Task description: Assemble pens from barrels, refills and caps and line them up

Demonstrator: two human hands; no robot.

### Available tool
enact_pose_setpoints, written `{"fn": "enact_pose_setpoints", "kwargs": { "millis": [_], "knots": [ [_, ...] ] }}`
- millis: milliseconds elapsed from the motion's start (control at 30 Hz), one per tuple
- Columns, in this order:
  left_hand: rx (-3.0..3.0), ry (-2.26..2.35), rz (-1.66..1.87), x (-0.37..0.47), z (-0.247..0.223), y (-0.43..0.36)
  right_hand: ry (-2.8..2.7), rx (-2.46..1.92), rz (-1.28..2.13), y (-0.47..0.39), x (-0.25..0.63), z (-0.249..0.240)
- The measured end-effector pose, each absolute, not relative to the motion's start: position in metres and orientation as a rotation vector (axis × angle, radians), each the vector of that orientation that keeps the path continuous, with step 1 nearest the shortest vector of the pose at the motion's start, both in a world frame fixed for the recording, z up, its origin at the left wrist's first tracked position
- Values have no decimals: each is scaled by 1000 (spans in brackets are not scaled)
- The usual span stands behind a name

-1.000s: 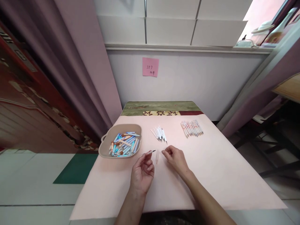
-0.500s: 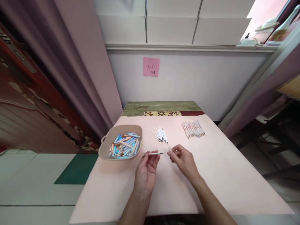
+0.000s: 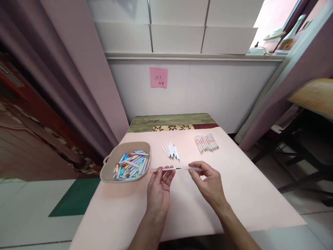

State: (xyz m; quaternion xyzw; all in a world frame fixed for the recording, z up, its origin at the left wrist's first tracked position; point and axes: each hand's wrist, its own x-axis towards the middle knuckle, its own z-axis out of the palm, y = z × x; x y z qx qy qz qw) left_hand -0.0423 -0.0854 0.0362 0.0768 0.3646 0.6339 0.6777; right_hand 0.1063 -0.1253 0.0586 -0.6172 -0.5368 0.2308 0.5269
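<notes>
My left hand [image 3: 159, 189], palm turned up, pinches a white pen refill [image 3: 166, 169] with a dark tip pointing right. A clear pinkish pen part shows at the refill's left end. My right hand [image 3: 208, 182] is closed on a clear pen barrel [image 3: 185, 167], lined up with the dark tip. The barrel's end is at or very near the tip; I cannot tell whether they touch. Just beyond my hands lies a loose fan of white refills [image 3: 170, 150] with dark tips.
On the left of the pink-covered table [image 3: 192, 211] stands a beige basket [image 3: 107, 173] of blue, orange and white pen parts. Clear pens [image 3: 206, 143] lie in a row at the back right. A pink note [image 3: 158, 77] is stuck to the wall behind.
My right hand has turned the clear barrel level, bringing it in line with the refill's tip. My left hand still pinches the refill. The whole view has shifted slightly.
</notes>
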Motion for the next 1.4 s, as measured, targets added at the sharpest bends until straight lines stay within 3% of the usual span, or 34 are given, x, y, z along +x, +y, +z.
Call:
{"fn": "enact_pose_setpoints", "kwargs": {
  "millis": [1400],
  "knots": [
    [392, 726, 1385, -25, 62, -120, -1398, -1371, 473, -143, 91, 61]
  ]
}}
